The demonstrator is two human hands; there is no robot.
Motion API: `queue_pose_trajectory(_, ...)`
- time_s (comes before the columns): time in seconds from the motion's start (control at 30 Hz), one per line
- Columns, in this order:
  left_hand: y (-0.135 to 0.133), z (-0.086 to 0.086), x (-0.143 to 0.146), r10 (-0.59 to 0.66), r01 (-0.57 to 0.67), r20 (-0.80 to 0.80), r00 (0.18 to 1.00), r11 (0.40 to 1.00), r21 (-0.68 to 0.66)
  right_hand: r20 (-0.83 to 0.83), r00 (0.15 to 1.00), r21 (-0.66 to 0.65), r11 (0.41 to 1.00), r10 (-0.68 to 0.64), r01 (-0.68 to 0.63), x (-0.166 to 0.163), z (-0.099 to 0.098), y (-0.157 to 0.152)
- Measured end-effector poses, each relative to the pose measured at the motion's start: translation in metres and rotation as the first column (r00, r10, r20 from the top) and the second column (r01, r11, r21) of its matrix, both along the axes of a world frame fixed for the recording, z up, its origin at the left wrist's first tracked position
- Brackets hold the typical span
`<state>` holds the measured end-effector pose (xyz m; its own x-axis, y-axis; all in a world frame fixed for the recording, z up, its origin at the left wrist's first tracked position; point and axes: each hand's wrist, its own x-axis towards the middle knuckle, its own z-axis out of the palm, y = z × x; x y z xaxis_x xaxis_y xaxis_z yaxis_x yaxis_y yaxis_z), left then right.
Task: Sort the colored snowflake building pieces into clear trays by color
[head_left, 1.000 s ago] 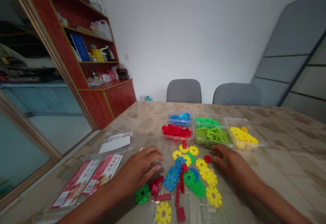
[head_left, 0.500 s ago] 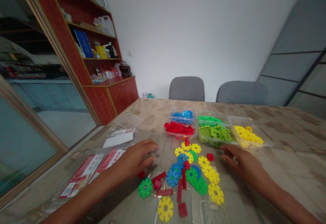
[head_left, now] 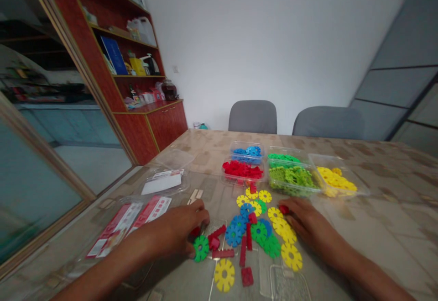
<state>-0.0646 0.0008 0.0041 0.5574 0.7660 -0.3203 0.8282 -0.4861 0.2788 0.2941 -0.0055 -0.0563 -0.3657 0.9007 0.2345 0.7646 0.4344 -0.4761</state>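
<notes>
My left hand is low over the table with its fingers curled and the thumb apart from them. Between thumb and fingers a red block partly shows, and a green notched disc lies beside the thumb tip. My right hand has its thumb and fingertips around another small red block, right of the pile. Between the hands lie several yellow notched discs, blue discs, green discs and red blocks, some of them overlapping.
Behind the pieces stand clear plastic boxes: blue pieces, red pieces, light green pieces, darker green pieces and yellow pieces. Clear packaging with red and white labels lies left. Two grey chairs stand beyond the table.
My left hand has moved down toward the red block and green disc. My right hand has shifted left and closed around the red block. The view has tilted slightly.
</notes>
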Motion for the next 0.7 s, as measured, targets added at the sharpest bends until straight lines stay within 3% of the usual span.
queue_pose_trajectory(0.13,-0.001,-0.003,0.012,-0.066,0.065,0.09,0.994,0.998,0.008,-0.044,0.997,-0.085,0.994,0.059,-0.063,-0.009,0.006,-0.005)
queue_pose_trajectory(0.27,-0.005,0.002,0.019,-0.063,0.056,0.114,0.992,0.996,0.064,-0.098,0.992,-0.142,0.986,0.075,-0.088,-0.017,0.014,-0.012)
queue_pose_trajectory(0.47,-0.021,0.007,0.032,-0.109,0.098,0.165,0.98,0.992,0.076,-0.134,0.979,-0.079,0.983,0.157,-0.168,-0.034,0.026,-0.014)
queue_pose_trajectory(0.7,-0.03,-0.009,0.041,-0.161,0.155,0.214,0.963,0.987,0.043,-0.047,0.952,-0.087,0.948,0.303,-0.307,-0.061,0.029,-0.005)
